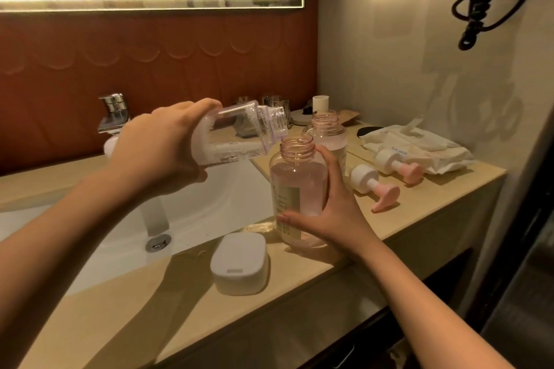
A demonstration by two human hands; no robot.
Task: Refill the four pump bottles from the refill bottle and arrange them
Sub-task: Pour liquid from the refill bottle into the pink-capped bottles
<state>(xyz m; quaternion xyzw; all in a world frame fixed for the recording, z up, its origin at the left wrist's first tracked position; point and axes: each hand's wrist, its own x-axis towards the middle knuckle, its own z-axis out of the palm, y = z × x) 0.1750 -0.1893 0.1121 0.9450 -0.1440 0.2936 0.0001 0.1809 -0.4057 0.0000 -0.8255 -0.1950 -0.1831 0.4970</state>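
Observation:
My left hand (162, 144) grips the clear refill bottle (239, 135), tipped nearly level with its open mouth over the neck of a pink pump bottle (296, 186). That bottle stands upright on the counter without its pump, mostly full of pink liquid, and my right hand (332, 207) wraps its right side. A second open pink bottle (326, 132) stands just behind it. Two pink pump heads with white collars (374, 186) (401, 163) lie on the counter to the right.
A white sink basin (195, 213) with a chrome tap (115, 114) sits at left. A white soap box (238, 263) lies at the counter's front. A tissue pack (419, 147) lies near the right wall. Glasses and a white cup (320, 103) stand at the back.

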